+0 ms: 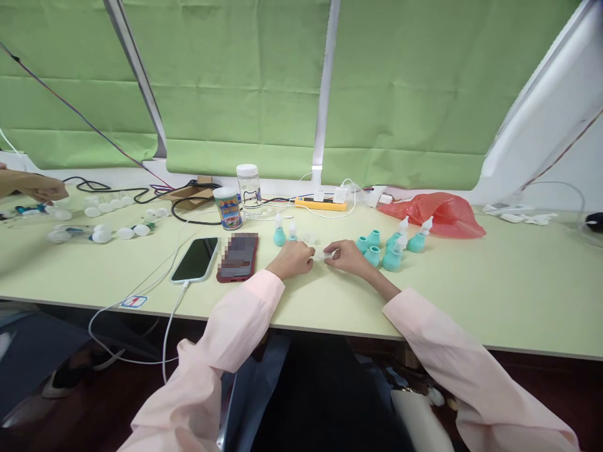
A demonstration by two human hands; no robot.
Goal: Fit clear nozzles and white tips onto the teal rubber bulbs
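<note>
Near edge of the pale yellow-green, smooth worktop [494, 295] runs in front of the wearer; all places below are taken from the yellow plastic power strip [306, 203]. On the near side of the strip, the small translucent plastic piece [321, 256] sits between both hands, low over the surface. Right hand [347, 256]: fingers narrow, pinching the piece's right end. Left hand [293, 260]: fingers curled at its left end; cannot tell whether they grip it. Handling note (judgement): light fingertip pressure, both ends in line and wrists low should suit so small a part; squeezing hard may make it slip or bend. Near side of the strip, to its right: three open-necked teal rubber bulbs [372, 255] and a group of teal bulbs with clear pointed tips [392, 258]. Near side, to its left: the dark-red-cased phone [238, 257] and the pale-cased black phone [195, 259]. Left of the strip: a colourful printed canister with a white lid [228, 210]; farther left, a co-worker's hand [47, 188]. Right of it, a crumpled translucent red plastic bag [438, 213]. Behind it, creased green fabric blinds [245, 81] between white frames.
</note>
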